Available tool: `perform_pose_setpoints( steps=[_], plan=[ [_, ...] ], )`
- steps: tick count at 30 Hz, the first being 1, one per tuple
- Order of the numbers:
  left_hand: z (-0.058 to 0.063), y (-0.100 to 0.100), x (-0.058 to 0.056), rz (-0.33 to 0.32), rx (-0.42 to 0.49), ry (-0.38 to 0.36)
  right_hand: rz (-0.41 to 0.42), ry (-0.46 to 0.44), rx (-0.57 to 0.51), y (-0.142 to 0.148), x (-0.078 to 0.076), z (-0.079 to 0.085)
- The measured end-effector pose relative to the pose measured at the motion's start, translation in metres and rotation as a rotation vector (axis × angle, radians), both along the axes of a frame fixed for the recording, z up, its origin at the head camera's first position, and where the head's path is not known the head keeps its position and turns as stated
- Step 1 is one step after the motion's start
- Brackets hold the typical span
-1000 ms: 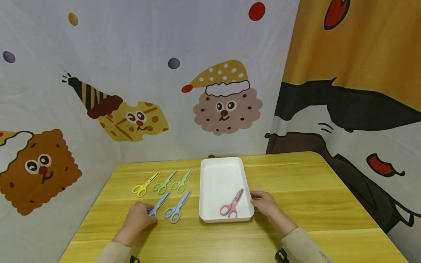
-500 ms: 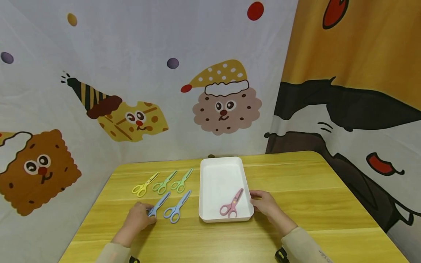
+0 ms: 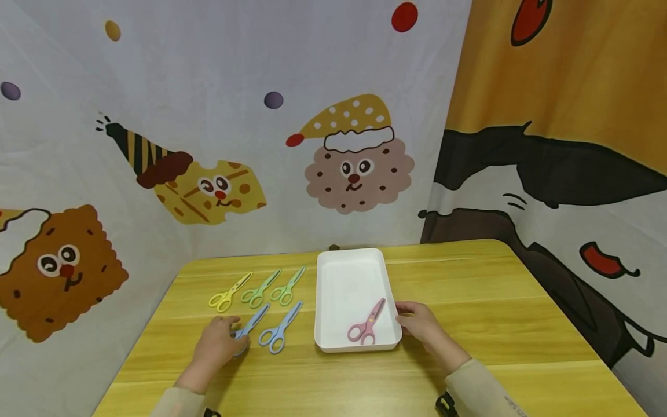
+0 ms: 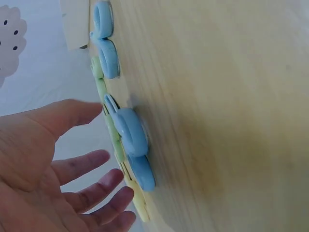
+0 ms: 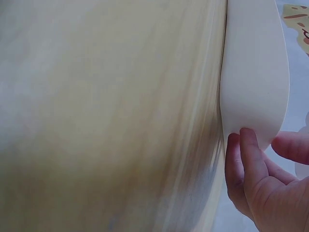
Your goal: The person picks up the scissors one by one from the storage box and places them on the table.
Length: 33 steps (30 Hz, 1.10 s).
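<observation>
Blue-handled scissors (image 3: 253, 325) lie at the near left of the table, and my left hand (image 3: 216, 341) is spread beside their finger loops. In the left wrist view, thumb and fingers (image 4: 99, 186) are wide apart, with nothing pinched between them. A second blue pair of scissors (image 3: 281, 330) lies just to the right. My right hand (image 3: 424, 324) holds the right side of a white tray (image 3: 328, 347): fingertips (image 5: 248, 137) against its outer wall, thumb at the rim. Inside the tray, near its front right, lie pink scissors (image 3: 369, 324).
Behind the blue pairs lie yellow scissors (image 3: 229, 294) and two green pairs of scissors, a left one (image 3: 260, 289) and a right one (image 3: 288, 288). The wooden table (image 3: 469, 278) ends at a printed cloth backdrop (image 3: 281, 220).
My left hand's fingers have opened away from the near-left blue scissors, and more of their loops shows. My right hand and the tray have stayed in place.
</observation>
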<state>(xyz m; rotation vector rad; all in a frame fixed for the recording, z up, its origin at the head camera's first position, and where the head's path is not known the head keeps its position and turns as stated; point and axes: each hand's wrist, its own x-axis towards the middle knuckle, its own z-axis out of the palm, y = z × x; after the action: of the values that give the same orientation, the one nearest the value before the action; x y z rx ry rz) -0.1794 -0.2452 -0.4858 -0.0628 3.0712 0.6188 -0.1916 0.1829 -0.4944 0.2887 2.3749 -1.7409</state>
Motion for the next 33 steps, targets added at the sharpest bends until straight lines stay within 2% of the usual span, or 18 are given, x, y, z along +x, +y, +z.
perform_pose_setpoints(
  steps=[4,7,14,22,29,33],
  plan=[
    [0.003,0.008,-0.002,-0.022,0.015,0.074,-0.001,-0.002,0.003,0.0,0.0,0.0],
    [0.006,0.017,-0.004,-0.045,0.061,0.128,0.004,-0.002,0.012,0.001,0.0,-0.001],
    [0.005,0.042,-0.012,-0.102,0.158,0.191,-0.001,-0.002,0.01,0.001,-0.001,-0.003],
    [0.007,0.067,-0.017,-0.134,0.168,0.169,0.004,0.003,0.008,0.001,-0.002,-0.005],
    [-0.001,0.079,-0.019,-0.177,0.104,0.178,-0.002,0.004,0.001,0.001,-0.003,-0.007],
    [-0.003,0.085,-0.02,-0.185,0.067,0.134,0.002,0.003,-0.011,0.001,-0.004,-0.007]
  ],
)
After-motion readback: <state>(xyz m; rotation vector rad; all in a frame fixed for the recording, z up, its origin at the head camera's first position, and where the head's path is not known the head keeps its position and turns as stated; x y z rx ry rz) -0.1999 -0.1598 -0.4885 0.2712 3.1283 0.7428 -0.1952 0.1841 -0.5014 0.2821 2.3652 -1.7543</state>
